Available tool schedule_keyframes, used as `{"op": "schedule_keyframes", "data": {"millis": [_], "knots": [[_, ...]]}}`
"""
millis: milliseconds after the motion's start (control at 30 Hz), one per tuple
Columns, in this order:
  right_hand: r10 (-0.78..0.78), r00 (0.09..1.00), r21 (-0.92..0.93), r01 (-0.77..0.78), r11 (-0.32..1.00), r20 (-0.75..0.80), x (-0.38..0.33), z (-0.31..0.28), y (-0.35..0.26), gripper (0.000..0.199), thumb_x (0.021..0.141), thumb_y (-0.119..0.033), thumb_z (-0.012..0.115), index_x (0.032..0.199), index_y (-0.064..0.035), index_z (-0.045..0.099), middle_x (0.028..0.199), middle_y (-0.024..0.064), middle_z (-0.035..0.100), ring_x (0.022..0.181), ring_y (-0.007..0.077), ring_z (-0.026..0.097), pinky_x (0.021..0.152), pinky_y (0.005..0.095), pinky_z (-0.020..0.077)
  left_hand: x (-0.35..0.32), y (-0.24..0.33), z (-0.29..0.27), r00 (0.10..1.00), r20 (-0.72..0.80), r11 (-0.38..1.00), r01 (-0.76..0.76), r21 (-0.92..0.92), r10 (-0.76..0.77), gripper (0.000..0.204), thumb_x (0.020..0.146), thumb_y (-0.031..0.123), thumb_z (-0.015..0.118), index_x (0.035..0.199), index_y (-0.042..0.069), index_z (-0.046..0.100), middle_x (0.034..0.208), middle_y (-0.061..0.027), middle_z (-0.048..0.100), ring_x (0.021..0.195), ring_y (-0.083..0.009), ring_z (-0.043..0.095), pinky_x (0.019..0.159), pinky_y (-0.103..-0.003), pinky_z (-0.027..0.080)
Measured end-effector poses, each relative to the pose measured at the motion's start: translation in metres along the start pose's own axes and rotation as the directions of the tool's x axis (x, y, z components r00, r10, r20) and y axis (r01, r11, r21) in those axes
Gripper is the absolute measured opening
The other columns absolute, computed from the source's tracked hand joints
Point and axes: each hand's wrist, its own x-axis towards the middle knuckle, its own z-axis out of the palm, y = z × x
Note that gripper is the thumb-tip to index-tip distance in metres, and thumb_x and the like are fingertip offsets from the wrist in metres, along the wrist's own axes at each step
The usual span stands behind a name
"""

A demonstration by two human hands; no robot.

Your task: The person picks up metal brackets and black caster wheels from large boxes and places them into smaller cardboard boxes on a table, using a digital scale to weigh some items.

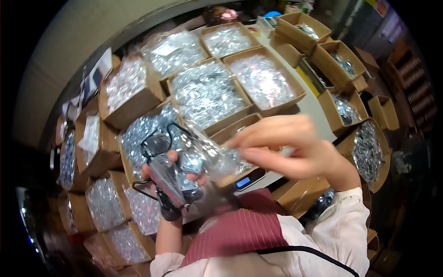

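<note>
My left hand (pixel 196 177) is closed around a bundle held over the boxes at the centre. In it are a clear bag with a red stripe (pixel 165 177), black bent-wire parts (pixel 171 131), dark round pieces (pixel 171 212) and shiny metal brackets (pixel 190 164). Crinkled clear plastic (pixel 210 154) stretches from this bundle toward my right hand (pixel 295 145). The right fingers are pinched at the plastic's right end, slightly blurred. Whether small parts sit inside the plastic there I cannot tell. Below the right fingertips lies a small scale (pixel 249 180) with a lit blue display.
Open cardboard boxes of small bagged metal parts surround the hands, such as a large box (pixel 244 108) straight ahead and another box (pixel 300 94) beside it. More boxes (pixel 357 83) stand at the right. Part of the pale tabletop (pixel 318 115) shows between them.
</note>
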Motion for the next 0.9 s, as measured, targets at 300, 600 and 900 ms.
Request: {"op": "schedule_keyframes", "data": {"millis": [300, 600, 900], "knots": [[0.258, 0.939, 0.524, -0.341, 0.781, 0.227, -0.04, -0.039, -0.123, 0.01, 0.081, -0.009, 0.075, 0.073, -0.0093, 0.07, 0.086, 0.0068, 0.067, 0.093, 0.0223, 0.067, 0.082, 0.0388, 0.0586, -0.091, 0.045, 0.015, 0.877, -0.253, 0.913, -0.398, 0.088, 0.407, 0.04, 0.08, 0.023, 0.075, 0.116, 0.019, 0.059, 0.101, -0.0016, 0.056, 0.093, -0.0175, 0.051, 0.084, -0.031, 0.037], [0.266, 0.885, 0.46, -0.432, 0.776, 0.381, -0.081, -0.054, -0.127, 0.019, 0.076, -0.01, 0.08, 0.071, -0.007, 0.062, 0.092, 0.0061, 0.064, 0.092, 0.0216, 0.068, 0.074, 0.0316, 0.0593, -0.114, 0.045, 0.013, 0.82, -0.191, 0.839, -0.544, 0.031, 0.539, 0.043, 0.079, 0.02, 0.075, 0.118, 0.017, 0.057, 0.107, 0.001, 0.055, 0.098, -0.0178, 0.05, 0.088, -0.034, 0.035], [0.236, 0.873, 0.453, -0.433, 0.779, 0.428, -0.092, -0.056, -0.122, 0.014, 0.08, -0.009, 0.073, 0.073, -0.0064, 0.062, 0.097, 0.0049, 0.064, 0.086, 0.0186, 0.067, 0.069, 0.026, 0.0572, -0.11, 0.034, 0.006, 0.842, -0.168, 0.848, -0.527, -0.051, 0.513, 0.047, 0.076, 0.016, 0.076, 0.119, 0.017, 0.058, 0.112, 0.0009, 0.056, 0.1, -0.0176, 0.05, 0.089, -0.034, 0.035]]}}
